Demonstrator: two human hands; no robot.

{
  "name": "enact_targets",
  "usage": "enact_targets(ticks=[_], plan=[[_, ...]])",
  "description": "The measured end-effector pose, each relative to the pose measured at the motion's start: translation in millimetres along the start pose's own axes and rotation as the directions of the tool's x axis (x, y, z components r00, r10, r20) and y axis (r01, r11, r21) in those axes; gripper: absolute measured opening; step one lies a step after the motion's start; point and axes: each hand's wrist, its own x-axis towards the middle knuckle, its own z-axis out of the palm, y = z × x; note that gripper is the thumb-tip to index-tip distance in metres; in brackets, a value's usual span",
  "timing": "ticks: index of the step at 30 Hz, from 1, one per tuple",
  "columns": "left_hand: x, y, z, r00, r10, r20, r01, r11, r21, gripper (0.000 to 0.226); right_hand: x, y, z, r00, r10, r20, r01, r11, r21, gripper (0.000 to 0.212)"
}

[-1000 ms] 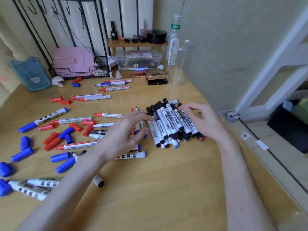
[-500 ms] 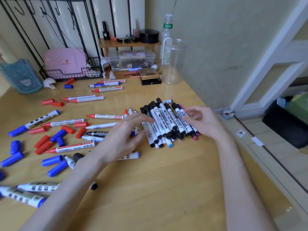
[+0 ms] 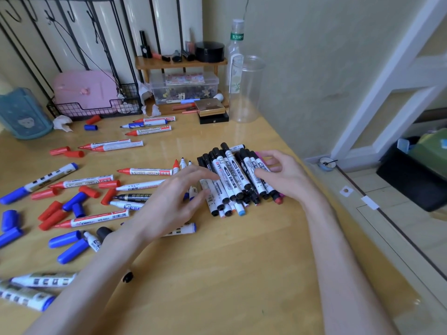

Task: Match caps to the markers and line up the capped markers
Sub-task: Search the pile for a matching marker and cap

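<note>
A pile of capped black markers (image 3: 229, 180) lies side by side on the wooden table (image 3: 217, 274), right of centre. My left hand (image 3: 174, 201) hovers at the pile's left edge with fingers stretched out and holds nothing. My right hand (image 3: 283, 175) rests on the pile's right side, fingertips touching the markers. Uncapped red markers (image 3: 145, 171) and blue markers (image 3: 38, 181) lie scattered to the left. Loose red caps (image 3: 50, 215) and blue caps (image 3: 65, 239) lie among them. A loose black cap (image 3: 103, 232) sits by my left wrist.
At the back stand a clear plastic jar (image 3: 245, 90), a bottle (image 3: 235, 52), a small wooden shelf (image 3: 181, 62), a wire basket (image 3: 96, 110) and a teal container (image 3: 23, 114). The table's right edge (image 3: 358, 238) drops to the floor.
My left hand has drawn slightly back from the pile's left edge, and my right hand has settled lower on the pile's right side. The camera view has shifted a little.
</note>
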Motion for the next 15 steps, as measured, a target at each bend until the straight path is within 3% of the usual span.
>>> enact_targets(ticks=[5,10,15], plan=[[-1,-1,-1,1.000,-0.011,0.000,0.011,1.000,0.001,0.028,1,6,0,0.999,-0.033,-0.022,0.032,0.999,-0.013,0.038],[2,0,0,1.000,-0.005,0.001,0.005,1.000,-0.011,0.029,-2,6,3,0.998,-0.038,0.057,0.041,0.997,-0.059,0.063],[8,7,9,0.998,0.055,0.004,-0.055,0.998,-0.018,0.033,-5,3,0,0.997,-0.051,0.064,0.054,0.998,-0.045,0.045]])
